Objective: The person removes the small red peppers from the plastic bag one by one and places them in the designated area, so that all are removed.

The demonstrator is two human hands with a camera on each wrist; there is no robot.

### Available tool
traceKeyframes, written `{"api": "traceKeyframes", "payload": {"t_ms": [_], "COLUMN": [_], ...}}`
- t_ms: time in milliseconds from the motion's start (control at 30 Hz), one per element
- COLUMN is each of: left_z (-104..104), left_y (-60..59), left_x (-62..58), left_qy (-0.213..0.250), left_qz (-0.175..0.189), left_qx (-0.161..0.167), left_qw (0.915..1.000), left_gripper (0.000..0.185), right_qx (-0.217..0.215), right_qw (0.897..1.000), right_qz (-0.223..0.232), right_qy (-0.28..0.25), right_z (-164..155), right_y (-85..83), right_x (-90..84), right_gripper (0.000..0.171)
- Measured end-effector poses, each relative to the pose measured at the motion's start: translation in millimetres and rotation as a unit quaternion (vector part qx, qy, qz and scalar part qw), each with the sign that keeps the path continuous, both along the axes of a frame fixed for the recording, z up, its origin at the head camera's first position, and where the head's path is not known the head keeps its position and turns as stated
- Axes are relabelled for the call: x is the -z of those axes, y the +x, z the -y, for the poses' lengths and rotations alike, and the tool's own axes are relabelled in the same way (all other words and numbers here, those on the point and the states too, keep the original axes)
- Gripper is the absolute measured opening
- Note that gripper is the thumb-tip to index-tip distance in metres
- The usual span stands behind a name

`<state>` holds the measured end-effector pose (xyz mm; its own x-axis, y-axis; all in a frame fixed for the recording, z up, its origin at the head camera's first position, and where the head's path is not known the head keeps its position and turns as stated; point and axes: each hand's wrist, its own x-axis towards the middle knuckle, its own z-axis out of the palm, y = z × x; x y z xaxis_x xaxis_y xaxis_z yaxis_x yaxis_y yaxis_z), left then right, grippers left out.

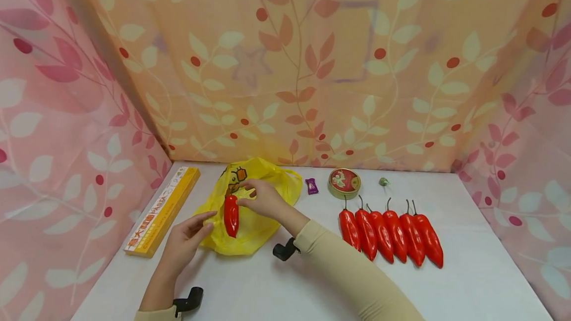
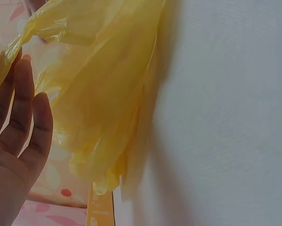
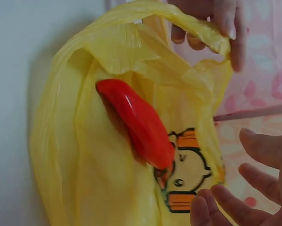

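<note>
A yellow plastic bag (image 1: 256, 229) with a printed cartoon face lies spread on the table, its mouth raised on the near left. My left hand (image 1: 180, 241) pinches the rim of the bag, which passes between thumb and fingers in the left wrist view. One glossy red chili pepper (image 3: 138, 122) is inside the bag mouth, lying slanted against the yellow film in the right wrist view. My right hand (image 1: 265, 201) is just right of the pepper, over the bag. Its fingers (image 3: 266, 188) are spread and apart from the pepper, holding nothing.
Several red chili peppers (image 1: 383, 234) lie in a row on the right. Behind them are a round red-lidded tin (image 1: 344, 182), a purple wrapped candy (image 1: 312, 186) and a small green item (image 1: 384, 182). A yellow pasta box (image 1: 162, 212) lies left. Patterned cloth walls surround the table.
</note>
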<state>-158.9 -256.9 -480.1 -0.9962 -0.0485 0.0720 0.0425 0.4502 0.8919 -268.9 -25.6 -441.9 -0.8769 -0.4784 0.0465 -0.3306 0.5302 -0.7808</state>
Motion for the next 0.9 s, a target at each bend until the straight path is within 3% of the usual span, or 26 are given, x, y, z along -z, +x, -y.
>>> {"api": "traceKeyframes", "payload": {"t_ms": [300, 433, 700, 900], "left_z": [2, 2, 3, 4], "left_y": [1.0, 0.8, 1.0, 1.0], "left_x": [-0.3, 0.4, 1.0, 2.6], "left_qy": [0.011, 0.01, 0.013, 0.02], "left_qz": [-0.006, -0.003, -0.007, -0.013], "left_qx": [0.006, 0.009, 0.008, 0.011], "left_qw": [0.9999, 0.9999, 0.9999, 0.9997], "left_gripper": [0.038, 0.038, 0.038, 0.039], "right_qx": [0.022, 0.026, 0.009, 0.044], "right_qw": [0.995, 0.993, 0.996, 0.988], "right_qz": [0.089, 0.107, 0.093, 0.141], "right_qy": [-0.039, -0.033, -0.001, -0.031], "right_z": [32, 40, 48, 47], "right_y": [-19.5, -22.5, -23.0, -22.0], "right_x": [33.0, 43.1, 53.2, 47.7], "right_gripper": [0.047, 0.053, 0.066, 0.056]}}
